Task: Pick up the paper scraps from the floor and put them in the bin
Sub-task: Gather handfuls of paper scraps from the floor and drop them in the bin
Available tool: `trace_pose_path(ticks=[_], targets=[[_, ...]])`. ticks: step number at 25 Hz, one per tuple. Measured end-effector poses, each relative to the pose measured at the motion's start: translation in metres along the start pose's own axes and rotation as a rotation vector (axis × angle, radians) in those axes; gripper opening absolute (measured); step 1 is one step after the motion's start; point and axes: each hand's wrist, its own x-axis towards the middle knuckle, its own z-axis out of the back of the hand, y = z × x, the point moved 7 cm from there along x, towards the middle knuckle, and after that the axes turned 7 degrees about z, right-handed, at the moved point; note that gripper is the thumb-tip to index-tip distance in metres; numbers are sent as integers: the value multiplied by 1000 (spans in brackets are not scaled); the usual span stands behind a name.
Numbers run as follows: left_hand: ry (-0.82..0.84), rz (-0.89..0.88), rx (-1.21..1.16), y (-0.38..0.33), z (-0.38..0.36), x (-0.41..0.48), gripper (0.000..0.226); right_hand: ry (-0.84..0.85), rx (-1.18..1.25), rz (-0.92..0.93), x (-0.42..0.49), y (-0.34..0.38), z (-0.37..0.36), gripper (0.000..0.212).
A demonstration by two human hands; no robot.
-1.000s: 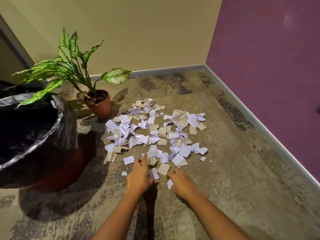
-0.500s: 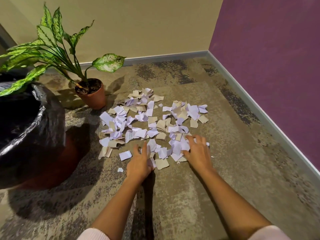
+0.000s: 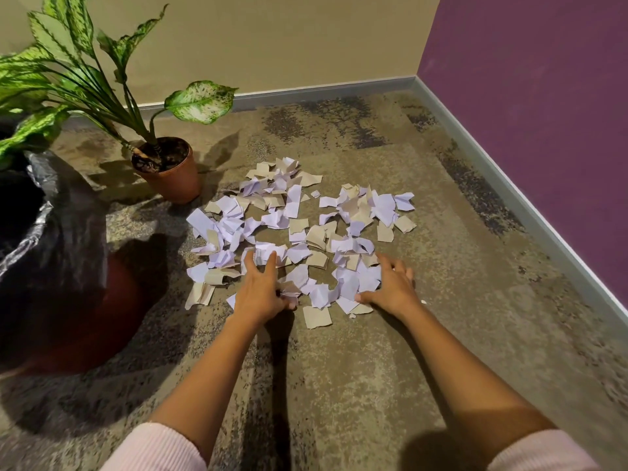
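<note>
Open-fingered, I'm pressing left hand (image 3: 261, 294) and right hand (image 3: 391, 287) onto paper scraps (image 3: 384, 205) lying on the carpet (image 3: 339, 385) near the bin (image 3: 68, 229); I'm judging them featherlight, floppy, best scooped from the pile's edges.

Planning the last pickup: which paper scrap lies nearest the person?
The tan squarish scrap between the left hand and right hand, at the near edge of the pile; every other scrap lies farther away.
</note>
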Motion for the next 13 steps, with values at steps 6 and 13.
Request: trace_pose_path(ticks=[6, 13], targets=[[48, -4, 116, 6, 10, 27, 124, 39, -53, 97, 28, 35, 4, 121], [290, -98, 199, -6, -2, 52, 137, 251, -170, 118, 54, 51, -6, 136]])
